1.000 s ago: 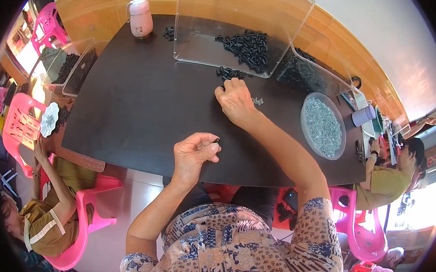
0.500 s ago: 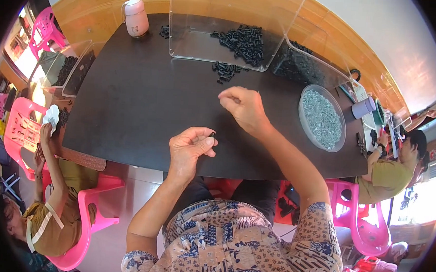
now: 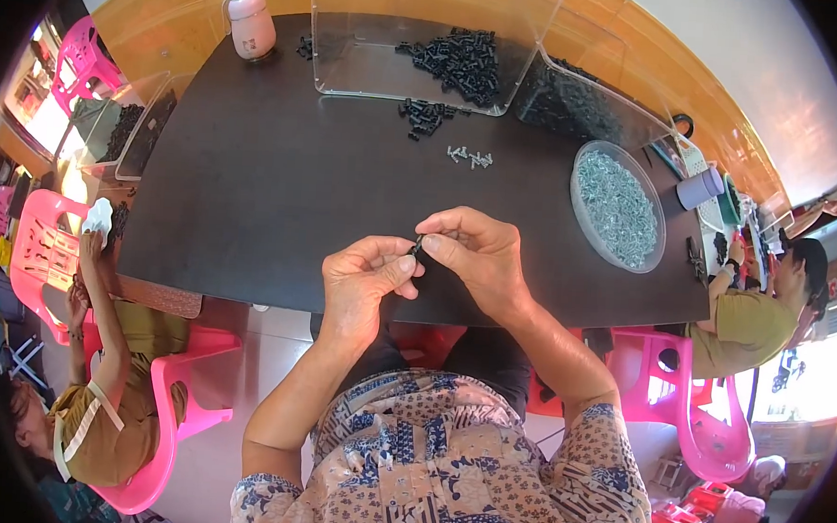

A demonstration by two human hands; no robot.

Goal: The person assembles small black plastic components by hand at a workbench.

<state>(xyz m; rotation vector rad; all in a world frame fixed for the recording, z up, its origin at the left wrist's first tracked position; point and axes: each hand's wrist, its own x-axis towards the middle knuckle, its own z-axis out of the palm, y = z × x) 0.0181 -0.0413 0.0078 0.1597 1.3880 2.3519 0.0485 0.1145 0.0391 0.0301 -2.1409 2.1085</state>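
Close to the table's near edge, my left hand (image 3: 363,276) pinches a small black plastic part (image 3: 416,250) between thumb and fingers. My right hand (image 3: 475,257) meets it there, thumb and forefinger closed at the part's upper end; whatever those fingertips hold is too small to make out. Beyond my hands lies a little group of silver screws (image 3: 469,157) on the dark table (image 3: 252,186). Farther back, a loose cluster of black parts (image 3: 424,118) sits in front of a clear plastic bin (image 3: 372,65), which has a heap of the same parts inside.
On the right stands a round tub (image 3: 575,199) full of silver screws, with a purple cup (image 3: 701,189) beyond it. A second clear bin (image 3: 578,104) holds black parts. A pink flask (image 3: 252,27) is at the back left. Co-workers sit at both sides on pink chairs (image 3: 170,391).
My right hand has come down and left to the black part in my left hand. The screws on the table, previously hidden behind that hand, now show. The view has shifted slightly.
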